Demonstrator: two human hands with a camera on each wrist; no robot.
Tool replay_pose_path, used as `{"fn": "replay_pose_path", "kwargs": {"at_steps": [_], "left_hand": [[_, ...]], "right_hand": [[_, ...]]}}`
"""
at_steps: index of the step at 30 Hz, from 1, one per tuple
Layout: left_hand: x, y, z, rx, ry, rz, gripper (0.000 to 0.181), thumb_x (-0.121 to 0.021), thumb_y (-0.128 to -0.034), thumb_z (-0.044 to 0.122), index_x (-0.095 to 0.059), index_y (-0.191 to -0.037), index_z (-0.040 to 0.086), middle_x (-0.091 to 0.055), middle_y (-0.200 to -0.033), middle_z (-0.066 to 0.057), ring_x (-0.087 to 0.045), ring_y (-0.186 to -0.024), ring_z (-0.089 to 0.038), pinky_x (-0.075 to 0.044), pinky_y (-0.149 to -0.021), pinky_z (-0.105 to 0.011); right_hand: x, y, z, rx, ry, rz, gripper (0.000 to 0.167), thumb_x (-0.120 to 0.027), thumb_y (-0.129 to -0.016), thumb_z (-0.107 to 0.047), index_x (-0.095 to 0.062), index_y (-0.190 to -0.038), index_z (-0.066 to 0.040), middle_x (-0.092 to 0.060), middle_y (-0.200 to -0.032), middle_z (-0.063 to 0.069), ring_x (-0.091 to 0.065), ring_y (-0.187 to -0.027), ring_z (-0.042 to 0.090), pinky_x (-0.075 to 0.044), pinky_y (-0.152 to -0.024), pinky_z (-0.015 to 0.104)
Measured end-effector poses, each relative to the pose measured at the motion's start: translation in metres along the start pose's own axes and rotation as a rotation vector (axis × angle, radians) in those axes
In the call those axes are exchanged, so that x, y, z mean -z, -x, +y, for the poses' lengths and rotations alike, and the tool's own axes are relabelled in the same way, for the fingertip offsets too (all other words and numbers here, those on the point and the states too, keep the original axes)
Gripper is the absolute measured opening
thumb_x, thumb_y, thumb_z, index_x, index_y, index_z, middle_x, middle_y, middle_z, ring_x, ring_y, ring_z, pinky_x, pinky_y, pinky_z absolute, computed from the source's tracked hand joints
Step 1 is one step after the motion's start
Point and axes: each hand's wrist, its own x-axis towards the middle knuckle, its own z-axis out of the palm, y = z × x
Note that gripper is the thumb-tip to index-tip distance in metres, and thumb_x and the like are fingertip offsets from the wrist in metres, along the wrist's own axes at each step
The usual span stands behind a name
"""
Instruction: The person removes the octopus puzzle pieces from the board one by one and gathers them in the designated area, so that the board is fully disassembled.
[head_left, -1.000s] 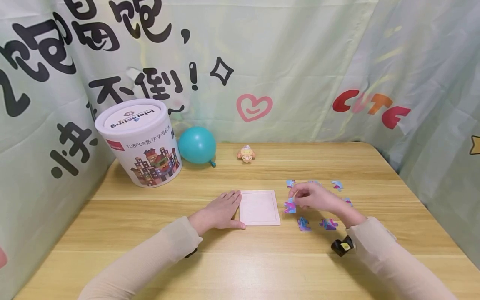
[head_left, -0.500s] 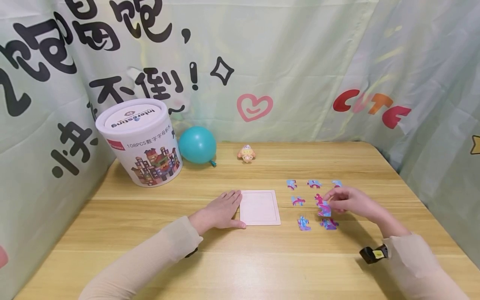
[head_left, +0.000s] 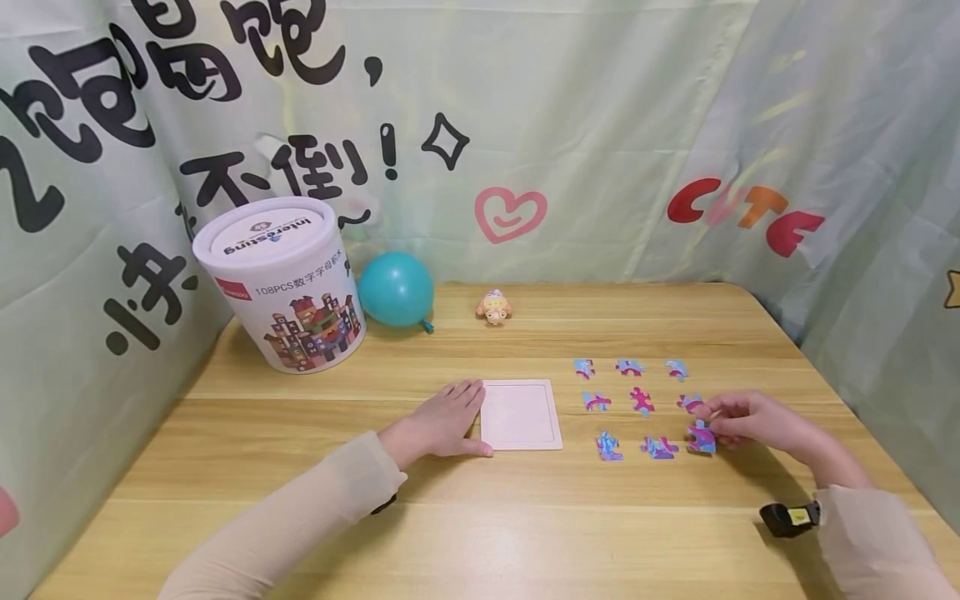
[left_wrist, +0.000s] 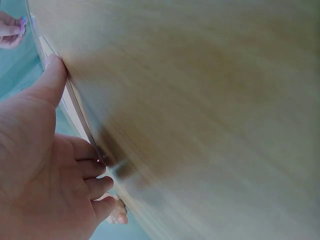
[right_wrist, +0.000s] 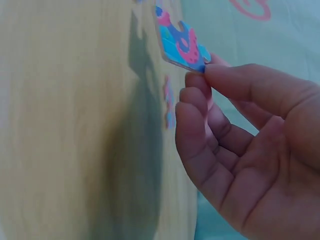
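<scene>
My right hand [head_left: 761, 425] pinches a purple and blue jigsaw piece [head_left: 702, 438] between thumb and fingertips. In the right wrist view the piece [right_wrist: 182, 42] is held off the table, its shadow falling on the wood. My left hand [head_left: 438, 423] rests palm down with its thumb and fingers spread along the left edge of a pale pink square puzzle frame [head_left: 521, 415]. Several other jigsaw pieces lie in rows right of the frame, among them a pink piece [head_left: 642, 402] in the middle and a purple piece [head_left: 660, 448] just left of the held one.
Toward the back left stand a large white tub [head_left: 281, 287] and a teal balloon [head_left: 396, 289]. A small figurine [head_left: 494, 307] sits at the back of the wooden table [head_left: 480, 525]. Behind hangs a printed pale cloth [head_left: 585, 125].
My right hand has carried the jigsaw piece rightward from beside the frame, past the middle pieces, to the right end of the front row. The left hand stays on the frame.
</scene>
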Motion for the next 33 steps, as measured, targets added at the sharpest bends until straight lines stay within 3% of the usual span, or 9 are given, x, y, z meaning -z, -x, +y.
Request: {"fn": "replay_pose_path", "kwargs": {"at_steps": [10, 24, 29, 33], "left_hand": [[0.001, 0.001, 0.000, 0.002, 0.005, -0.006, 0.092, -0.047, -0.0850, 0.062, -0.021, -0.144, -0.004, -0.015, -0.150, -0.017, -0.014, -0.137, -0.028, -0.013, -0.109, -0.039], [0.000, 0.001, 0.000, 0.004, 0.014, -0.014, 0.093, -0.045, -0.0852, 0.063, -0.019, -0.144, -0.003, -0.013, -0.151, -0.016, -0.012, -0.137, -0.028, -0.012, -0.109, -0.039], [0.001, 0.001, -0.004, -0.013, 0.113, -0.009, 0.094, -0.047, -0.0852, 0.062, -0.017, -0.144, -0.004, -0.011, -0.151, -0.017, -0.011, -0.137, -0.029, -0.011, -0.110, -0.039], [0.005, 0.003, -0.014, 0.002, 0.230, 0.027, 0.093, -0.048, -0.0860, 0.060, -0.015, -0.144, -0.004, -0.009, -0.150, -0.019, -0.008, -0.137, -0.030, -0.008, -0.109, -0.039]], "right_hand": [[0.005, 0.009, 0.014, -0.082, 0.043, -0.014, 0.023, -0.051, -0.093, -0.004, -0.052, -0.103, 0.017, -0.056, -0.078, 0.000, -0.053, -0.066, 0.009, -0.050, -0.058, 0.027], [0.006, 0.009, 0.014, -0.160, 0.080, 0.011, 0.021, -0.051, -0.092, -0.004, -0.054, -0.103, 0.014, -0.054, -0.079, 0.003, -0.051, -0.066, 0.011, -0.049, -0.059, 0.028], [0.005, 0.008, 0.007, -0.140, 0.111, 0.041, 0.021, -0.049, -0.093, -0.003, -0.052, -0.105, 0.014, -0.053, -0.079, 0.006, -0.050, -0.064, 0.012, -0.048, -0.056, 0.028], [0.006, -0.002, -0.006, -0.107, 0.224, 0.148, 0.023, -0.049, -0.094, -0.007, -0.054, -0.106, 0.012, -0.053, -0.076, 0.007, -0.050, -0.061, 0.014, -0.046, -0.052, 0.028]]}}
